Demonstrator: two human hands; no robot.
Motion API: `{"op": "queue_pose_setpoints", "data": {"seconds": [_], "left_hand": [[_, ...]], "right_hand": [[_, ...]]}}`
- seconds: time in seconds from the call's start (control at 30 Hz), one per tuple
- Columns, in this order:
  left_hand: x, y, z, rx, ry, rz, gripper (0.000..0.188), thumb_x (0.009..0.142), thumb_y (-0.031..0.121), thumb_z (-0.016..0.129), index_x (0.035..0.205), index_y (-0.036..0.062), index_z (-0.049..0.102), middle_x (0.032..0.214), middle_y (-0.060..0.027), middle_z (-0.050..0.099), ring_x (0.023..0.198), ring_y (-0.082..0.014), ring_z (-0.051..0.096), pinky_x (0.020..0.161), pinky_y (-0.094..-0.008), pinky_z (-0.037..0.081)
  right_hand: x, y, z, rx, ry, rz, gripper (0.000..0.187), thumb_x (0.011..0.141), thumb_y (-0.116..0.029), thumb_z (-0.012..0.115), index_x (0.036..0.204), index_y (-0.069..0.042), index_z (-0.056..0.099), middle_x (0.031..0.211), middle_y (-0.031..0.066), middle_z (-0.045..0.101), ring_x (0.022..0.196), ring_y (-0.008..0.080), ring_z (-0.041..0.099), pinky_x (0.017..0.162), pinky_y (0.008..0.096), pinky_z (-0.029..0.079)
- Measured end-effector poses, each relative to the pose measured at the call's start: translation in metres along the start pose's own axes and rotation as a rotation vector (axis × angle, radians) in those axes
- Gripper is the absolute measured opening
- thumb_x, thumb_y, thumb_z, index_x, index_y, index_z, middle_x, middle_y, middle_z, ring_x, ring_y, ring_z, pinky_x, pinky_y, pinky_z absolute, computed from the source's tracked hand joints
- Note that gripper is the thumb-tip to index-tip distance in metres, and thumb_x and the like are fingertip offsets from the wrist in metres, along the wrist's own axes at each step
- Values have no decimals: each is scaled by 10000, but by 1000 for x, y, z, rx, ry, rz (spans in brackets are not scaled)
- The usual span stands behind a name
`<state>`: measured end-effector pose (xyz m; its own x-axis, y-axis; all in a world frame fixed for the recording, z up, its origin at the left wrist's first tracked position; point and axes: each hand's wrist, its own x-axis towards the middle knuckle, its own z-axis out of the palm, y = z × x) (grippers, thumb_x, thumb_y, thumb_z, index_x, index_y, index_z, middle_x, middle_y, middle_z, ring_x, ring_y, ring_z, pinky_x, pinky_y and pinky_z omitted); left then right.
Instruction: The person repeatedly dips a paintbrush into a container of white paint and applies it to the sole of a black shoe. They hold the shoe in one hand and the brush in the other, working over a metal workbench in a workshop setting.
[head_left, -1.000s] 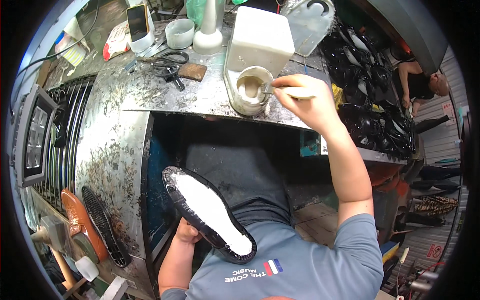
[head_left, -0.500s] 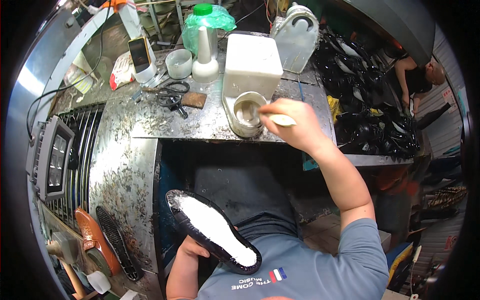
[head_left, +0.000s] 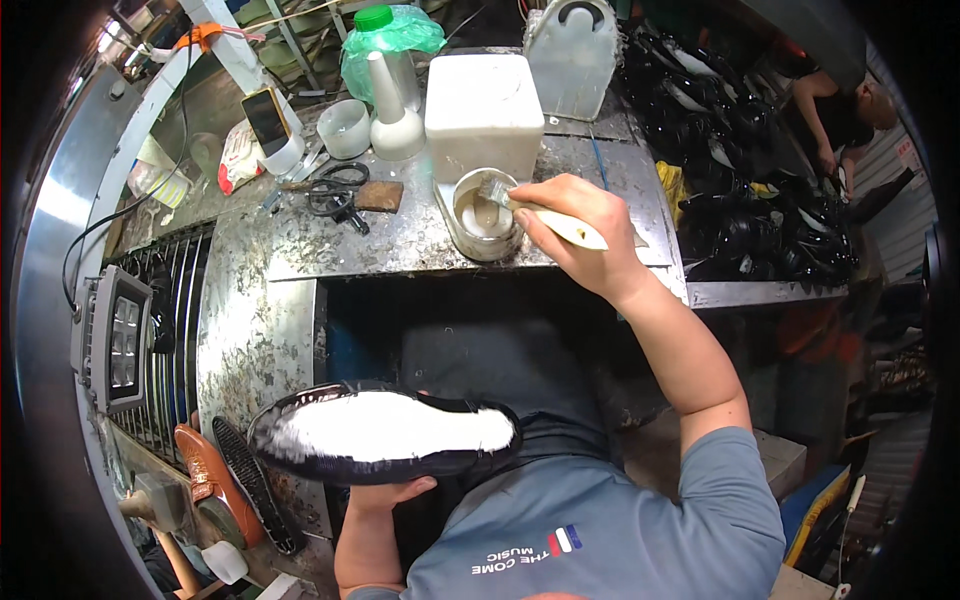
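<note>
My left hand [head_left: 395,492] grips a black shoe upper [head_left: 300,462] from below, its underside turned up over my lap. A white layer [head_left: 385,430] covers the middle of that underside, with black edges round it. In my right hand [head_left: 585,222] is a brush [head_left: 562,226] with a pale handle, fingers closed round it. Its bristles are at the mouth of a round clear jar [head_left: 487,243], which has whitish stuff inside. The jar sits at the front of a white square container [head_left: 484,115] on the metal bench.
Scissors [head_left: 340,190], a brown block [head_left: 379,196], a white nozzle bottle [head_left: 396,130] and a cup [head_left: 344,130] stand on the bench [head_left: 330,245]. At left lie a brown shoe [head_left: 212,475] and a black sole [head_left: 255,485]. Black shoes [head_left: 735,190] are heaped at right, near another person [head_left: 830,120].
My left hand has swung the shoe upper from a slant to nearly level, its toe now further left. My right hand has tilted the brush, so its bristles show at the jar's rim.
</note>
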<state>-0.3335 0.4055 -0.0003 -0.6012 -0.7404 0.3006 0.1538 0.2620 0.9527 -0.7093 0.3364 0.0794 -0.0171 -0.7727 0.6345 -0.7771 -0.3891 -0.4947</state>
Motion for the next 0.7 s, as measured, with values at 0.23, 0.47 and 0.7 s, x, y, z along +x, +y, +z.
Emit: {"op": "queue_pose_setpoints", "data": {"seconds": [0.23,0.47,0.7], "left_hand": [[58,75,4,1006,-193,123,604,888,278,773,1380,30,525,1292,-202,650,1181,-330,646,1057,-470,479],[66,78,-15,1153,-100,597,417,1020,161,550,1426,159,460,1290,-206,646,1106,-376,682,955,-545,576],[66,108,-14,1281,-236,551,503,1046,252,516,1525,276,364,1329,-122,602,1152,-344,648,972,-527,570]], "right_hand": [[-11,10,-2,178,40,40,248,876,-169,798,1089,-44,770,959,141,747,837,273,722,749,335,560],[-30,-19,-15,430,-69,11,298,832,-123,834,1105,-22,771,1009,143,765,915,262,733,815,346,565],[-40,-58,-10,790,-197,-33,242,793,-68,836,1021,-18,773,929,127,774,814,247,760,729,329,608]]}}
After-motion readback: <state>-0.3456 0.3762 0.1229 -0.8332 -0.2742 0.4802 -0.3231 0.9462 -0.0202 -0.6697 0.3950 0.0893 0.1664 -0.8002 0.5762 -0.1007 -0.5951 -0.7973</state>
